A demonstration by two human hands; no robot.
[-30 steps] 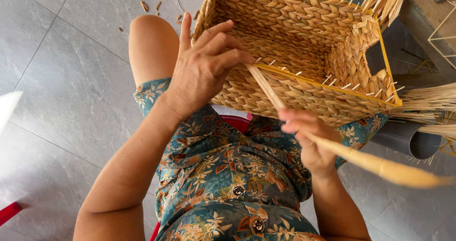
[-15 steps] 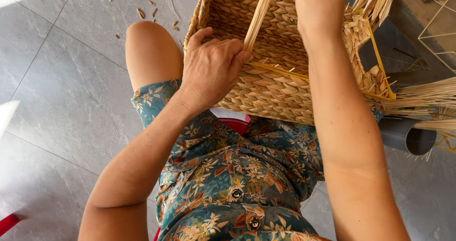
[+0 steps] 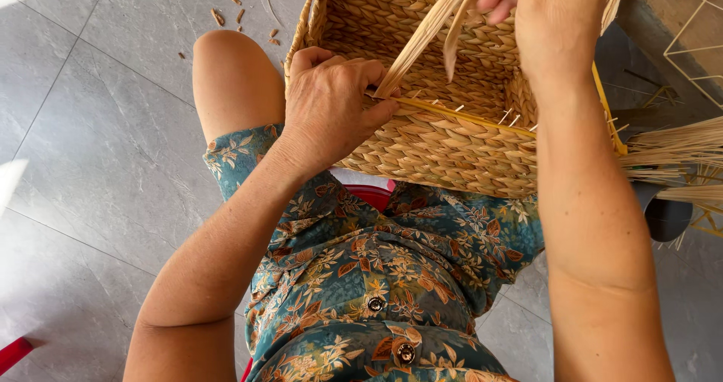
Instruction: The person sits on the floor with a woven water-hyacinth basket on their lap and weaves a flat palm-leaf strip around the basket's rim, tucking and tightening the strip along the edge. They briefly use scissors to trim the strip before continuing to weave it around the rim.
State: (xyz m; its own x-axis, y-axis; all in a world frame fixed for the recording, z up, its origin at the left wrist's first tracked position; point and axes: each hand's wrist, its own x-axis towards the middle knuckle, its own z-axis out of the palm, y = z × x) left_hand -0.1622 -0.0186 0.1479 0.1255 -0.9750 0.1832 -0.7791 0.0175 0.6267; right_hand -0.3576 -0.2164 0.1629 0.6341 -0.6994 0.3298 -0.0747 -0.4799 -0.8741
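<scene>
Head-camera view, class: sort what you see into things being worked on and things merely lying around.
In use:
- woven basket on the lap
- flat straw strands pulled up by the right hand
- left hand pressing the rim

Lying about:
- straw bundle at right
- scraps on the tiled floor
- white wire frame

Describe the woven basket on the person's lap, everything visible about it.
The woven basket is rectangular, plaited from tan straw-like fibre over a yellow wire frame, with short ends sticking out at the rim. It lies tilted on the person's lap, its opening facing the camera. The left hand presses on its near rim; the right hand pulls a flat strand upward from that rim.
</scene>
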